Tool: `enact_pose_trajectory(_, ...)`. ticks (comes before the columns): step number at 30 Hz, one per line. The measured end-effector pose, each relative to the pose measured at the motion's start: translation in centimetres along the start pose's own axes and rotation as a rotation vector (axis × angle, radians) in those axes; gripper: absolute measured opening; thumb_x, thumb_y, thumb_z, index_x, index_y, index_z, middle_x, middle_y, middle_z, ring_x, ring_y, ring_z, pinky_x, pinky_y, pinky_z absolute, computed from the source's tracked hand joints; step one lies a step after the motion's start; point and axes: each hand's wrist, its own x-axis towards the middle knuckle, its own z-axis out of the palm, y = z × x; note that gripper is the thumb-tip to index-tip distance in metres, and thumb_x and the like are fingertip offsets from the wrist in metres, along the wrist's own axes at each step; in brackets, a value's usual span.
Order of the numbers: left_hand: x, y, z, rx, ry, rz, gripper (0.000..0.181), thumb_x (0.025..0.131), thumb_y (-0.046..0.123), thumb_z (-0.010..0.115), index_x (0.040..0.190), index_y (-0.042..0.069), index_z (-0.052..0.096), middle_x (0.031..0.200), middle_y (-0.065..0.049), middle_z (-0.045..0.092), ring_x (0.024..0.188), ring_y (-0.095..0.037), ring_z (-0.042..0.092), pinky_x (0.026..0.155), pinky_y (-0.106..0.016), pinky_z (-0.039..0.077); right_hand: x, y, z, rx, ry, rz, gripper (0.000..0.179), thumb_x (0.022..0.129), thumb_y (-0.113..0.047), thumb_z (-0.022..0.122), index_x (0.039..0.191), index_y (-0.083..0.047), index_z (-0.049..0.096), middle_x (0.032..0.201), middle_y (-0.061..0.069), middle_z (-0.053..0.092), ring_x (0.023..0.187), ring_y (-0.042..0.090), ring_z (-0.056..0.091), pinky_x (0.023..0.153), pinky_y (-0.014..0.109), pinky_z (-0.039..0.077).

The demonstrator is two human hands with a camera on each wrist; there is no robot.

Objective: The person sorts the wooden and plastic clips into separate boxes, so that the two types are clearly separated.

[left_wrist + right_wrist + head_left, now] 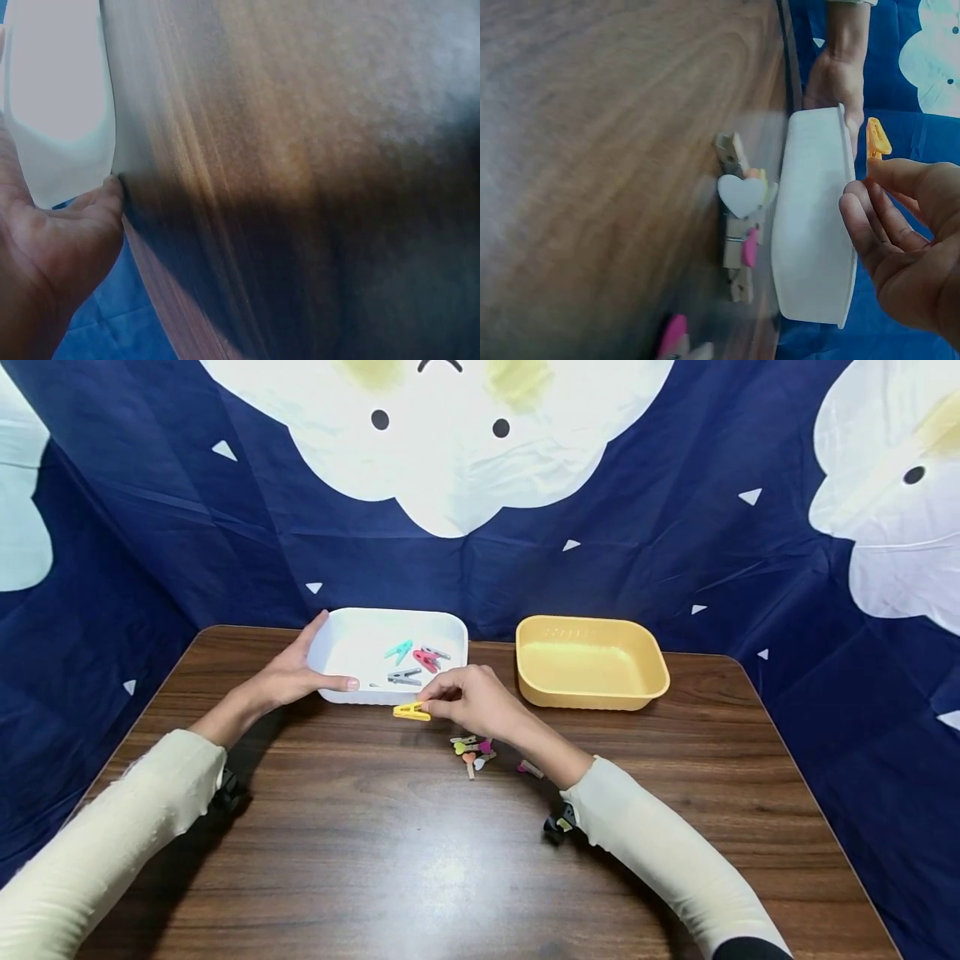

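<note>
In the head view my left hand (296, 672) holds the left end of a white plastic tub (341, 647), its thumb along the front rim and its fingers at the back corner. My right hand (476, 700) pinches a yellow clothespin (411, 712) by one end, just in front of the tub's front wall. The right wrist view shows that clothespin (877, 139) sticking up between thumb and fingertip. Inside the tub lie a teal clothespin (400, 651), a red one (425, 661) and grey ones (405, 677).
Small wooden clips with coloured hearts (471, 748) lie in a cluster below my right hand. One more heart clip (530, 768) lies under the right forearm. A yellow tub (592, 702) stands at the back right. Behind the brown table (360, 860) hangs a dark blue cloth (225, 543).
</note>
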Motion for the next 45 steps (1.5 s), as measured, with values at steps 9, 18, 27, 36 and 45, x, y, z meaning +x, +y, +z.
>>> enact_pose_trajectory(9, -0.2, 0.4, 0.0, 0.004, 0.001, -0.012, 0.148, 0.089, 0.034, 0.098, 0.18, 0.026, -0.017, 0.191, -0.011, -0.013, 0.177, -0.044, -0.002, 0.14, -0.071, 0.009, 1.2, -0.4, -0.5, -0.014, 0.05, -0.018, 0.009, 0.103, -0.017, 0.084, 0.108, -0.013, 0.09, 0.098, 0.0, 0.087, 0.084, 0.006, 0.07, 0.078, 0.019, 0.055)
enact_pose_trajectory(18, -0.3, 0.4, 0.0, -0.005, -0.003, -0.001, 0.147, 0.089, 0.035, 0.098, 0.18, 0.026, -0.017, 0.191, -0.012, -0.013, 0.177, -0.045, -0.003, 0.14, -0.072, 0.008, 2.6, -0.1, -0.7, 0.005, 0.091, 0.027, 0.01, 0.104, -0.018, 0.084, 0.109, -0.011, 0.089, 0.097, 0.002, 0.087, 0.088, 0.009, 0.072, 0.08, 0.019, 0.055)
enact_pose_trajectory(27, -0.3, 0.3, -0.1, -0.009, -0.003, -0.002, 0.147, 0.09, 0.034, 0.098, 0.18, 0.026, -0.018, 0.191, -0.012, -0.014, 0.177, -0.045, -0.003, 0.14, -0.072, 0.009, 4.1, -0.3, -0.6, -0.012, 0.124, 0.033, 0.011, 0.104, -0.019, 0.084, 0.111, -0.012, 0.089, 0.106, 0.003, 0.088, 0.087, 0.009, 0.07, 0.076, 0.018, 0.053)
enact_pose_trajectory(36, -0.2, 0.3, -0.1, 0.004, -0.001, -0.003, 0.146, 0.09, 0.035, 0.097, 0.18, 0.026, -0.018, 0.191, -0.01, -0.014, 0.177, -0.044, -0.004, 0.14, -0.072, 0.008, 6.1, -0.6, -0.3, -0.004, 0.145, 0.055, 0.01, 0.104, -0.018, 0.084, 0.11, -0.012, 0.089, 0.104, 0.003, 0.088, 0.089, 0.011, 0.074, 0.076, 0.019, 0.053)
enact_pose_trajectory(45, -0.2, 0.3, 0.0, 0.005, -0.002, 0.008, 0.147, 0.089, 0.036, 0.097, 0.18, 0.024, -0.018, 0.191, -0.012, -0.013, 0.177, -0.045, -0.002, 0.14, -0.072, 0.009, 7.9, -0.7, 0.3, 0.014, 0.146, 0.075, 0.012, 0.104, -0.016, 0.083, 0.111, -0.007, 0.088, 0.107, 0.008, 0.088, 0.093, 0.013, 0.076, 0.079, 0.017, 0.053)
